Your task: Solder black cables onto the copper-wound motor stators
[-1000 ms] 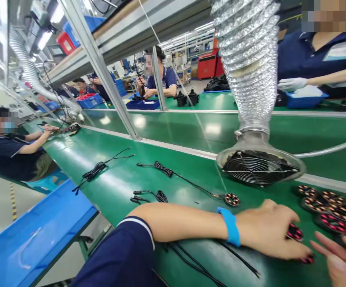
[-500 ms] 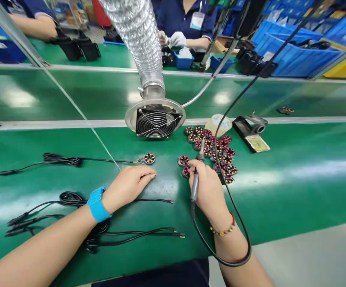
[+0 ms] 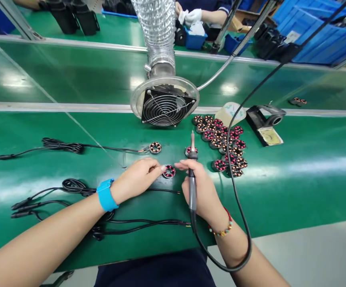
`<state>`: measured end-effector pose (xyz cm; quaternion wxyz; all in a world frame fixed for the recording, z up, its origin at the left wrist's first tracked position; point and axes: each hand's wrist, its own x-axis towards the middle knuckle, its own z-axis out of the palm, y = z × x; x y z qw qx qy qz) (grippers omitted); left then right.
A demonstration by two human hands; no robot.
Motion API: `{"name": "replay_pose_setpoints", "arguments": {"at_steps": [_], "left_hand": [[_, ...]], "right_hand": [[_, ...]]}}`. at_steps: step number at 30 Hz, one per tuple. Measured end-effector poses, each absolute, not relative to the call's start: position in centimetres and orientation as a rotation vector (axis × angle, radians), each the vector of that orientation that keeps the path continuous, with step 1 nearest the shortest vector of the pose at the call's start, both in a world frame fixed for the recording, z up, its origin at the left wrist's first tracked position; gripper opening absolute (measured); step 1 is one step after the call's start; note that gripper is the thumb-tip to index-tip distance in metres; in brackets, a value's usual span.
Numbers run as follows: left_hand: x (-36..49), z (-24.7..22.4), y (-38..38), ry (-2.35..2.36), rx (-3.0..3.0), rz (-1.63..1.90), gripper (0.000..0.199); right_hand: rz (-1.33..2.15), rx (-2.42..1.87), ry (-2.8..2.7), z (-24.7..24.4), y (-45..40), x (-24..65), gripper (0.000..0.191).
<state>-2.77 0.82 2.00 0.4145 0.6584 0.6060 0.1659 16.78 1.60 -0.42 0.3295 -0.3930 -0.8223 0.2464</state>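
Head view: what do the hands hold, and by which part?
Right hand: soldering iron, by its handle. Left hand: at left edge of a pink-dotted ring; grip unclear.

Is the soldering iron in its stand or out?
Out: the right hand holds the soldering iron, and the black stand sits apart, off to the right.

Before me a long, glossy green workbench [image 3: 280, 191] catches streaks of white light above a pale grey floor [image 3: 310, 247], while a silvery duct [image 3: 156, 32] hangs over it and, past metal rails [image 3: 101, 108], blue bins [image 3: 316, 52] crowd the far right.
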Motion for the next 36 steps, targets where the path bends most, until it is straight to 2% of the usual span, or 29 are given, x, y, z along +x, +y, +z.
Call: {"name": "replay_pose_setpoints", "arguments": {"at_steps": [9,13,17,21,25,30,36], "left_hand": [[-2.3,1.9,1.0,1.505,1.603,0.292,0.033],[-2.3,1.8,0.9,1.491,1.495,0.298,0.035],[-2.2,1.7,0.7,1.504,1.529,0.340,0.028],[-2.4,1.7,0.5,1.441,1.754,0.474,0.017],[-3.0,1.8,0.5,1.361,1.951,0.564,0.020],[-3.3,2.2,0.9,1.643,1.617,0.778,0.015],[-2.9,2.3,0.8,1.472,1.429,0.453,0.029]], "right_hand": [[0.529,-1.046,-2.442,-1.1,1.8,15.9,0.030],[0.465,-1.040,-2.448,-1.2,1.6,15.9,0.031],[0.445,-1.027,-2.446,-1.2,1.5,15.9,0.033],[0.587,-1.119,-2.370,-0.9,1.7,15.9,0.039],[0.749,-1.138,-2.286,-0.7,1.9,16.1,0.044],[0.720,-1.039,-2.280,-0.9,1.7,16.4,0.042],[0.571,-0.887,-2.416,-1.1,1.5,16.5,0.039]]}}
